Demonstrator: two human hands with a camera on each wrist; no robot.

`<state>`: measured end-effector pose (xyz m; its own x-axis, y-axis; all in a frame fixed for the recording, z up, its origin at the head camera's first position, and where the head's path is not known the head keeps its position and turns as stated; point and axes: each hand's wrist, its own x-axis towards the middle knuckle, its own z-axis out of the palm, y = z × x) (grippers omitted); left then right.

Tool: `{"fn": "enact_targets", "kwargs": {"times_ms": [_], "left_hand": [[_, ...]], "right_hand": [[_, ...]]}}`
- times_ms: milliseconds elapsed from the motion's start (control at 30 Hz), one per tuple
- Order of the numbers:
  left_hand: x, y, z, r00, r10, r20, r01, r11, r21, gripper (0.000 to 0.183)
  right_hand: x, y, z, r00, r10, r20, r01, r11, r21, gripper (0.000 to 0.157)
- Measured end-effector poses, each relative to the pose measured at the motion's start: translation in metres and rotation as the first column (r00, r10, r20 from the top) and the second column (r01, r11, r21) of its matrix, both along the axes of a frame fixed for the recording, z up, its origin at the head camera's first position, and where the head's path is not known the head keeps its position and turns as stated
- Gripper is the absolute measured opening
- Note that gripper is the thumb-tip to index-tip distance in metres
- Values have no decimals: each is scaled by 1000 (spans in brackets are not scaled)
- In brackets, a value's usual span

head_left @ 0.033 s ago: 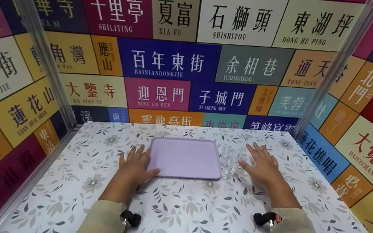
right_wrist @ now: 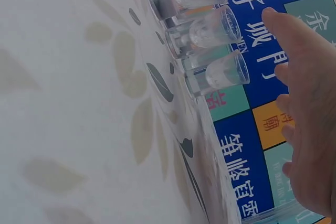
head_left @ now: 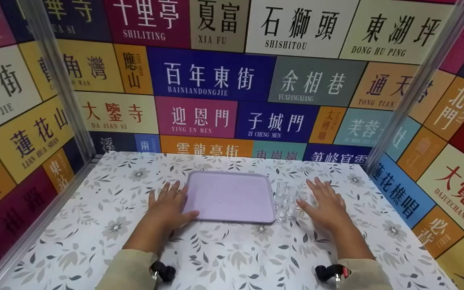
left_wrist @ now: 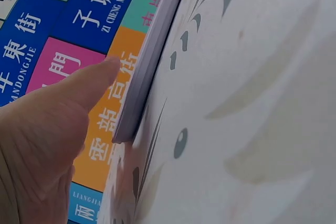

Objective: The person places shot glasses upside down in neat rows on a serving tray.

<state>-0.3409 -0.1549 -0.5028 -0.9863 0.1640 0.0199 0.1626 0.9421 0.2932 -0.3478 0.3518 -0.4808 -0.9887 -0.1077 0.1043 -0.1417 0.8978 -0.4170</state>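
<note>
A flat lilac tray (head_left: pixel 232 197) with a low rim lies on the table, bare on top. My left hand (head_left: pixel 169 207) is at its left end, fingers spread, thumb by the near left corner; whether it touches the rim I cannot tell. The left wrist view has the tray's edge (left_wrist: pixel 144 66) side-on, close to the thumb. Several small clear shot glasses (head_left: pixel 284 201) stand upright along the tray's right side. Just right of them is my right hand (head_left: pixel 324 205), fingers spread and holding nothing. In the right wrist view the glasses (right_wrist: pixel 226 72) stand apart from that hand (right_wrist: pixel 315 103).
A white cloth with grey leaves and flowers covers the table (head_left: pixel 232 253). Behind it rises a wall of coloured panels (head_left: pixel 212 74) with Chinese lettering. Clear upright strips (head_left: pixel 65 88) stand at the left and right back corners.
</note>
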Motion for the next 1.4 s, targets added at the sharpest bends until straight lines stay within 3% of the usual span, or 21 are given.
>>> {"fn": "enact_targets", "kwargs": {"times_ms": [533, 800, 1133, 1400], "left_hand": [[-3, 4, -7, 997, -64, 48, 63, 997, 35, 95], [-4, 3, -8, 992, -66, 106, 59, 996, 69, 93], [-9, -1, -8, 987, -111, 118, 98, 989, 107, 94], [-6, -14, -12, 984, -114, 139, 95, 985, 141, 94]], "right_hand": [[1, 5, -11, 998, 58, 25, -52, 978, -200, 89], [2, 8, -14, 996, 43, 83, -15, 951, -310, 88], [5, 10, -16, 993, -2, 122, 42, 945, -323, 88], [-1, 5, -24, 989, 7, 145, 52, 917, -396, 79]]}}
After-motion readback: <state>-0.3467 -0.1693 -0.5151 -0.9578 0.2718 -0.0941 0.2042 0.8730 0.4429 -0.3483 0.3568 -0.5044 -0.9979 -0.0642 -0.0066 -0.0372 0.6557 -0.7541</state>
